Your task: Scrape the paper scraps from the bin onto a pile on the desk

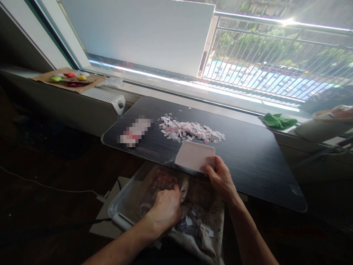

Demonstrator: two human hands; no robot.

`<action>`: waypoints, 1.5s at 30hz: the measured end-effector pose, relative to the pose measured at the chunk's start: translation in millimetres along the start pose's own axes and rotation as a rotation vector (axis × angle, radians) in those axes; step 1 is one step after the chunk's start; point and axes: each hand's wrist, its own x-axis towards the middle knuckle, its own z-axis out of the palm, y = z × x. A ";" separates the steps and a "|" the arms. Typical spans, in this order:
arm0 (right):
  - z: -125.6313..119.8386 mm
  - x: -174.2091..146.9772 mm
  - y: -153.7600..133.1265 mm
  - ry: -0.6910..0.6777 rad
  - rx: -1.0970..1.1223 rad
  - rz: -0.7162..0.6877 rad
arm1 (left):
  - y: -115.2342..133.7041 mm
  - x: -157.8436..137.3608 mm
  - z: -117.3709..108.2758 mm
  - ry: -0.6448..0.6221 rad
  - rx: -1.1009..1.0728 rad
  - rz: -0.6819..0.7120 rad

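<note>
My right hand (pixel 222 178) grips a flat white scraper (pixel 194 156) by its right end, thumb on top. The scraper has rounded corners and a small hole, and is held over the table's near edge. Just beyond it, a loose pile of small pale pink and white flakes (pixel 190 129) lies on the dark table (pixel 248 154). My left hand (pixel 167 206) is lowered into a clear plastic bin (pixel 118 198) below the table edge. Its fingers are curled, their tips largely hidden. Reddish pieces (pixel 162 180) lie in the bin beyond that hand.
A blurred-out pink and white item (pixel 135 132) lies on the table's left. A stained cloth (pixel 217 221) below holds grey-white scraps (pixel 193 222). A radiator (pixel 110 99), a green cloth (pixel 278 120) and a pale bag (pixel 322 125) stand near the window. A white cable (pixel 55 187) crosses the floor.
</note>
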 end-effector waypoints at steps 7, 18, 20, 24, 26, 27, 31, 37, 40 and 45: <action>4.5 3.6 -0.2 -0.102 0.069 0.033 | 0.1 1.0 -0.6 -0.028 -0.017 -0.024; 3.9 0.4 -3.7 -0.107 0.030 0.012 | 0.6 2.2 1.8 -0.041 0.021 -0.049; 5.9 0.6 -5.1 -0.069 0.019 0.004 | 0.4 3.2 3.6 -0.027 0.011 -0.043; 7.4 -0.3 -7.1 -0.094 -0.012 -0.006 | -1.2 3.6 5.3 -0.027 -0.001 -0.037; 2.1 0.2 -7.4 -0.094 -0.021 -0.033 | -3.3 2.2 4.4 -0.020 0.003 -0.031; -2.6 1.6 -7.2 -0.055 -0.031 -0.047 | -4.4 1.1 3.6 -0.015 0.002 -0.024; -26.1 18.0 -4.5 0.252 -0.144 -0.052 | -6.3 -3.4 0.1 0.002 0.005 -0.003; -25.7 49.0 -6.7 0.327 -0.324 -0.148 | 2.3 0.4 -0.4 -0.029 0.005 -0.025; -21.7 48.2 -13.1 0.270 -0.356 -0.188 | 2.8 1.0 2.0 -0.025 -0.016 -0.044; -29.8 34.2 -22.5 0.243 -0.405 -0.185 | -5.3 -6.8 5.7 0.004 -0.018 -0.106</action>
